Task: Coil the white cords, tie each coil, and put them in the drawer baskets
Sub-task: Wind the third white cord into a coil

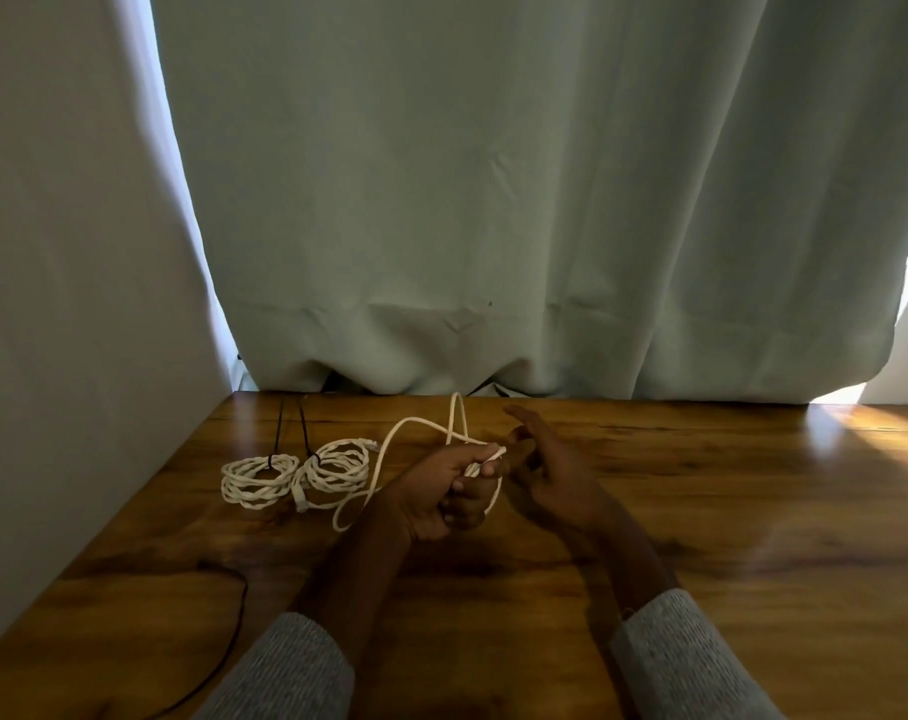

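Left hand (441, 491), fingers curled, grips loose white cord (405, 433) above polished wooden worktop (701, 511); cord loops rise toward pale green curtain (493, 200). Right hand (550, 470) open, fingers spread, just beside cord end, holding nothing. Two coiled white cords w/ dark ties (296, 475) lie on worktop, left of left hand.

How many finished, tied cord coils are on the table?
2: the left coil near the wall, the right coil touching it. A third cord, uncoiled, is gripped by the left hand.
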Demonstrator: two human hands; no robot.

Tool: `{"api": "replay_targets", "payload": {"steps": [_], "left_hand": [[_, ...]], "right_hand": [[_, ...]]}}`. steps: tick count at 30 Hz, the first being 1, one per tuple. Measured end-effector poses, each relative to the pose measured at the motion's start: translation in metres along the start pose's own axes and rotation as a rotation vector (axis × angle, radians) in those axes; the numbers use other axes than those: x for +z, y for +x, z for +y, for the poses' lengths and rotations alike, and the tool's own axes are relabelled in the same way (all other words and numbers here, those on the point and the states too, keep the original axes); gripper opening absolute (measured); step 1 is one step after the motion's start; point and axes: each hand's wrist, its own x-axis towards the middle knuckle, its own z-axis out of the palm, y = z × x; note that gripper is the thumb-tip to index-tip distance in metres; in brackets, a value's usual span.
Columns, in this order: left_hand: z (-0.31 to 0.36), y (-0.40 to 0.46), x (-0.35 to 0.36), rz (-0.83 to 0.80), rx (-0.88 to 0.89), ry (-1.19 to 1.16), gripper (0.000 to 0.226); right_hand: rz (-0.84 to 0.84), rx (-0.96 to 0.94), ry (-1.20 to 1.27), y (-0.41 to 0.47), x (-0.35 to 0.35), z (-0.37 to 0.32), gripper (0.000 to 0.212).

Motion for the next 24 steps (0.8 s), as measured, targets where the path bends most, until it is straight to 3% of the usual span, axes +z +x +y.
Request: {"api": "replay_targets", "payload": {"steps": [4, 9, 10, 13, 17, 19, 22, 24], "left_hand": [[0.0, -0.003, 0.0, -0.048, -0.043, 0.063, 0.035], [-0.001, -0.008, -0.003, -0.098, -0.068, 0.078, 0.034], [0.0, -0.009, -0.005, -0.103, -0.066, 0.079, 0.033], [0.0, -0.009, -0.008, -0.094, -0.049, 0.096, 0.03], [0.0, -0.007, -0.009, -0.015, -0.027, 0.156, 0.034], [0.0, -0.005, -0.004, 0.08, -0.041, 0.292, 0.035], [-0.007, -0.001, 0.014, 0.215, -0.042, 0.632, 0.025], [-0.017, 0.005, 0.027, 0.216, -0.023, 0.809, 0.022]], "right_hand": [[0.144, 0.033, -0.029, 0.006, 0.006, 0.014, 0.06], [-0.079, 0.098, -0.035, 0.015, 0.024, 0.022, 0.063], [-0.096, 0.095, -0.034, 0.019, 0.027, 0.021, 0.057], [-0.124, 0.053, 0.049, 0.027, 0.033, 0.02, 0.014], [0.071, 0.293, 0.545, 0.024, 0.021, 0.017, 0.029], [0.169, 0.373, 0.867, 0.023, 0.0, 0.013, 0.028], [0.166, 0.355, 1.305, 0.018, -0.033, -0.002, 0.022], [0.123, 0.323, 1.32, 0.014, -0.042, -0.014, 0.017]]}}
